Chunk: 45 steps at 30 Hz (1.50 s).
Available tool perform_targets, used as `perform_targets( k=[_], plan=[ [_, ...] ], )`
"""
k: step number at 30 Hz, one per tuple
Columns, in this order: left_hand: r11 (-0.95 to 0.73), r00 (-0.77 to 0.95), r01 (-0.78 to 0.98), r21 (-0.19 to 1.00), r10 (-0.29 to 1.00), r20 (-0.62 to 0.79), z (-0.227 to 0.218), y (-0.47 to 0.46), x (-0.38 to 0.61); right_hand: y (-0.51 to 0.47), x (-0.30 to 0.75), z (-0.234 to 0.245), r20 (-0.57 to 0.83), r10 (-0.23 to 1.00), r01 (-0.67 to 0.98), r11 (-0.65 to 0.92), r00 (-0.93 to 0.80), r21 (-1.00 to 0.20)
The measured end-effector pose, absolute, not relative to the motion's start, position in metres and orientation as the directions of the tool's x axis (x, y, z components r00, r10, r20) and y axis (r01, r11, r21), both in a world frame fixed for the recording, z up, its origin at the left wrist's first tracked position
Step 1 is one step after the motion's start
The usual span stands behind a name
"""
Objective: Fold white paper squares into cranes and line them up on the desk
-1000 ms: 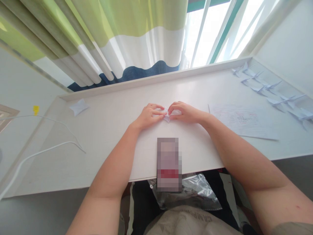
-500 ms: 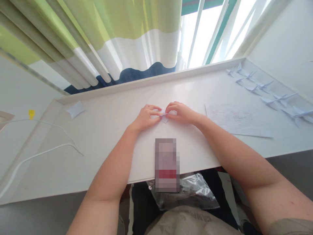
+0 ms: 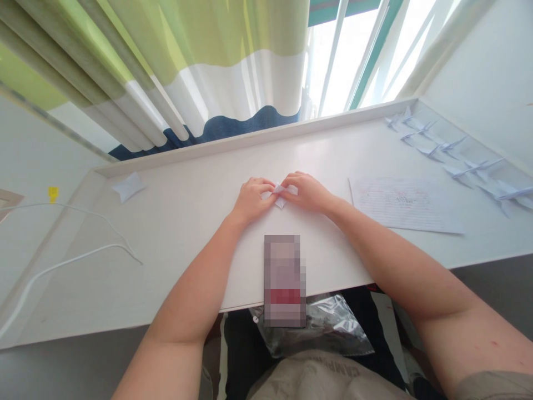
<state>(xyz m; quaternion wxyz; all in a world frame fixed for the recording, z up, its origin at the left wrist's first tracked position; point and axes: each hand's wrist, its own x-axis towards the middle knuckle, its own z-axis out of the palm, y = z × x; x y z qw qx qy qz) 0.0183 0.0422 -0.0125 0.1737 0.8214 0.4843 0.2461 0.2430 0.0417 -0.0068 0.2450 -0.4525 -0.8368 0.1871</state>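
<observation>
Between my hands, at the middle of the white desk, is a small piece of folded white paper (image 3: 280,203). My left hand (image 3: 255,199) pinches its left side with thumb and fingers. On the opposite side my right hand (image 3: 307,191) grips it the same way, its fingertips close to those of the left. One pointed part of the paper sticks out toward me, and a fold stands up between the fingertips. The fingers cover much of the rest.
A phone (image 3: 285,280) with a blurred screen lies at the desk's (image 3: 187,266) front edge. Written paper sheets (image 3: 406,205) lie to the right, before several folded paper cranes (image 3: 453,145). Another folded paper (image 3: 129,187) and a white cable (image 3: 83,261) are at left.
My fingers have shifted slightly on the paper. Its middle fold now stands up between the fingertips, where earlier it looked flatter. My left forearm has moved a little to the right.
</observation>
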Motion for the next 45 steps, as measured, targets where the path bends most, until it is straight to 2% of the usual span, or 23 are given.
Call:
perform_targets(
  k=[10, 18, 23, 30, 36, 41, 45],
  plan=[
    [-0.448, 0.39, 0.725, 0.522, 0.893, 0.224, -0.008, 0.04, 0.022, 0.041, 0.239, -0.004, 0.191, 0.851, 0.738, 0.521, -0.49, -0.429],
    [-0.459, 0.383, 0.78, 0.425, 0.888, 0.256, -0.009, 0.039, 0.028, 0.037, 0.23, -0.002, 0.188, 0.866, 0.806, 0.499, -0.463, -0.319],
    [-0.438, 0.388, 0.811, 0.387, 0.899, 0.203, -0.003, 0.036, 0.031, 0.034, 0.226, 0.0, 0.168, 0.888, 0.834, 0.46, -0.429, -0.303],
    [-0.438, 0.39, 0.81, 0.39, 0.899, 0.199, -0.002, 0.034, 0.03, 0.031, 0.226, 0.007, 0.135, 0.897, 0.842, 0.442, -0.421, -0.308],
    [-0.443, 0.399, 0.828, 0.343, 0.896, 0.194, -0.002, 0.033, 0.032, 0.03, 0.222, 0.014, 0.085, 0.901, 0.878, 0.434, -0.426, -0.2],
    [-0.429, 0.392, 0.862, 0.269, 0.902, 0.182, 0.0, 0.03, 0.039, 0.024, 0.216, 0.019, 0.051, 0.934, 0.92, 0.357, -0.353, -0.163],
    [-0.413, 0.368, 0.863, 0.293, 0.909, 0.198, -0.001, 0.029, 0.042, 0.021, 0.212, 0.022, 0.034, 0.963, 0.948, 0.269, -0.267, -0.172]
  ],
)
